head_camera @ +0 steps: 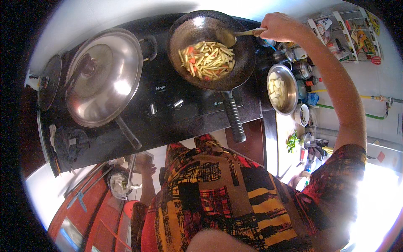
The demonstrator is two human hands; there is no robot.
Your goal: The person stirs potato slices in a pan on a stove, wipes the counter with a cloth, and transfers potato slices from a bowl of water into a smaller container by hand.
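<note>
My right hand [278,27] is closed around the handle of a cooking spatula [245,32]. The spatula's blade rests against the inner wall of a dark wok [244,67]. In the wok lies a heap of pale yellow-green vegetable strips [217,61], mixed with orange-red pieces [192,60]. The wok's ribbed black handle [234,121] points towards me. My left hand [147,169] hangs low at my side, in shadow, fingers slightly apart, with nothing visible in it. It is away from the stove.
A lidded steel pan [129,85] stands left on the black gas stove [185,121], beside its two knobs. To the right are a metal bowl of white chunks [277,91], a small white bowl [303,115], green leaves [292,141], and jars. A wall rack [341,36] holds packets.
</note>
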